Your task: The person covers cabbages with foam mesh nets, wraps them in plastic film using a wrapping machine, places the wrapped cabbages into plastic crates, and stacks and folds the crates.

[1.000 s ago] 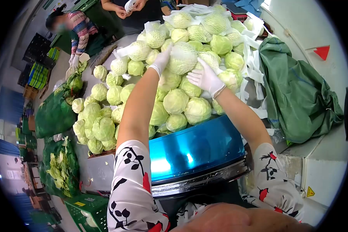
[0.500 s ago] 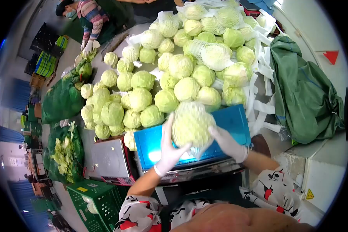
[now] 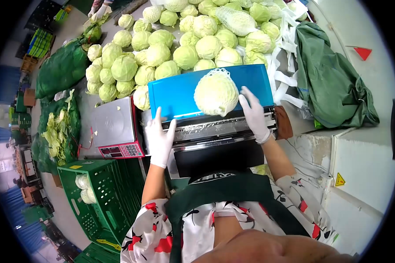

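A pale green cabbage (image 3: 216,92) in a white foam net rests on the blue top (image 3: 173,94) of a wrapping machine, whose roll of clear film (image 3: 215,128) lies along the near side. My left hand (image 3: 160,135), in a white glove, is at the machine's left front, fingers spread and empty. Just right of the cabbage, my gloved right hand (image 3: 254,113) has its fingers apart; whether a fingertip touches the net I cannot tell.
Piled cabbages (image 3: 158,53) cover the table beyond the machine. A scale (image 3: 116,127) stands to the left, above a green crate (image 3: 92,193) holding wrapped cabbages. Green net sacks (image 3: 61,70) lie farther left. A green tarp (image 3: 333,79) is at right. Another person's gloved hands (image 3: 98,11) show at the top.
Both hands have let go of the cabbage, which now sits on the blue top. My left hand has moved left and away from it. The view has tilted down.
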The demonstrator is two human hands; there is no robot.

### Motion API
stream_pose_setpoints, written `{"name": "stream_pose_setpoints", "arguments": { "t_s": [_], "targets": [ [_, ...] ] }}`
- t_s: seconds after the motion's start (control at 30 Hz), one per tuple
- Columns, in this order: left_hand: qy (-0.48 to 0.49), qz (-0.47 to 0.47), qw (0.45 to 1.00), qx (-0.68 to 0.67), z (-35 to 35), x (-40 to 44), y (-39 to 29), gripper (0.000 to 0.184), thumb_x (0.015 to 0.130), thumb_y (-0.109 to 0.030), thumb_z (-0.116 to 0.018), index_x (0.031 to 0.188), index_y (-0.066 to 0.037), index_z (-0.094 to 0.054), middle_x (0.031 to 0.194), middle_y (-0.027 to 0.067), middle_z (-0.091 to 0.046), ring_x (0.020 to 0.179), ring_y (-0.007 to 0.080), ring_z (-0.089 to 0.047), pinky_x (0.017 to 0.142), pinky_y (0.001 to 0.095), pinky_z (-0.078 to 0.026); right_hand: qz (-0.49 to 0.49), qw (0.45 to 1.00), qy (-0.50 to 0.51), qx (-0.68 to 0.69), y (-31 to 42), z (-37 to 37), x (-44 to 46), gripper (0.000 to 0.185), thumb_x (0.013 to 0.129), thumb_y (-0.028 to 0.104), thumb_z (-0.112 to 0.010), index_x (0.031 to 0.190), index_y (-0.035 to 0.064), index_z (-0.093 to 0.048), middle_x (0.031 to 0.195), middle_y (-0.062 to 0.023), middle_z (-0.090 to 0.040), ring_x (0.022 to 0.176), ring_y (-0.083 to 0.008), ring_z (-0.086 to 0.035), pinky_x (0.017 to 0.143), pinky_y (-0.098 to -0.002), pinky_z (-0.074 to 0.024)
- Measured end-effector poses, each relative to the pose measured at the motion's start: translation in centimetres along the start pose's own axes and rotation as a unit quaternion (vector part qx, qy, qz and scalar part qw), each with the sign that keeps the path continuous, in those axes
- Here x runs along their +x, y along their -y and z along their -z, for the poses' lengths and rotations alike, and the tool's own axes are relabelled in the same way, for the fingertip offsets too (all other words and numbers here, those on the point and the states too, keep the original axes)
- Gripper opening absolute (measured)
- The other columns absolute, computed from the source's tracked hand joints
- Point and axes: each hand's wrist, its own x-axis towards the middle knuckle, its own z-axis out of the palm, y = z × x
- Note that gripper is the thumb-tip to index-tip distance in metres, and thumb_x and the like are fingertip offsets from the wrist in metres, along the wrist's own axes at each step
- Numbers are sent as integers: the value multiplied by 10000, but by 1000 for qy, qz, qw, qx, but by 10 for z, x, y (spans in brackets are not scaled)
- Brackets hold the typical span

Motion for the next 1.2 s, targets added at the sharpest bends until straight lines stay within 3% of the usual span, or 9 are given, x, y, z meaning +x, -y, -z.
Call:
{"name": "stream_pose_setpoints", "arguments": {
  "t_s": [0.2,0.4,0.47,0.6,0.7,0.77,0.8,0.9,1.2],
  "targets": [
    [-16,-26,991,129,-29,-60,22,806,790,-329,-790,1443,-5,-447,876,138,-649,908,293,-586,824,427,-418,23,858,-113,-501,-20,28,-81,639,871,469,-673,1262,-23,-559,1119,-191,-594,1183,-365,-502,1113,-544,-284],
    [58,83,926,-364,-48,-52,13,328,917,15,-593,1219,-61,-696,876,70,-698,792,161,-626,769,293,-512,-34,988,-13,-153,-42,34,-66,211,915,186,-645,1064,56,-720,908,-58,-684,947,-203,-626,1074,-426,-328],
    [193,11,913,-361,0,-48,7,269,925,21,-587,1136,-47,-738,889,64,-703,806,124,-622,774,255,-512,-182,958,103,195,3,76,-70,220,915,144,-635,1070,7,-711,1000,-93,-704,995,-180,-628,1004,-362,-405],
    [398,20,801,-446,111,-27,-20,153,904,-66,-676,1008,-21,-777,861,55,-690,768,140,-621,727,296,-527,-87,928,304,197,67,156,-73,136,846,27,-682,948,-52,-724,921,-122,-692,933,-215,-634,962,-350,-460],
    [216,-75,792,-566,107,6,-35,703,784,-254,-820,1361,17,-524,1273,180,-582,1173,281,-564,1026,382,-432,106,923,271,250,80,173,-28,73,801,-14,-704,853,-59,-727,882,-136,-697,905,-241,-649,1017,-368,-453],
    [144,-98,878,-446,75,53,-57,1147,680,-350,-888,1530,22,-215,1519,234,-355,1416,352,-351,1168,424,-281,-11,966,197,164,106,134,14,468,761,24,-767,1211,-23,-649,1278,-192,-613,1265,-299,-538,1153,-386,-341],
    [170,-154,922,-312,51,76,-49,1332,626,-386,-916,1567,14,-62,1598,242,-228,1491,374,-225,1207,438,-207,120,961,248,-24,98,112,42,782,745,130,-826,1425,-12,-467,1484,-215,-439,1444,-330,-336,1196,-387,-251],
    [209,-268,930,-143,-39,106,-49,1384,553,-345,-956,1571,-3,-83,1579,248,-255,1482,384,-238,1204,425,-235,288,882,327,-179,8,41,87,1319,565,369,-945,1551,-25,-163,1596,-260,-177,1495,-383,-176,1224,-397,-151],
    [352,-5,769,-533,-57,83,-45,1152,690,-159,-895,1557,3,-154,1522,143,-371,1410,219,-362,1185,360,-285,-52,906,366,206,-2,1,63,994,699,267,-897,1469,-56,-357,1422,-172,-504,1321,-225,-470,1121,-338,-359]
  ]
}}
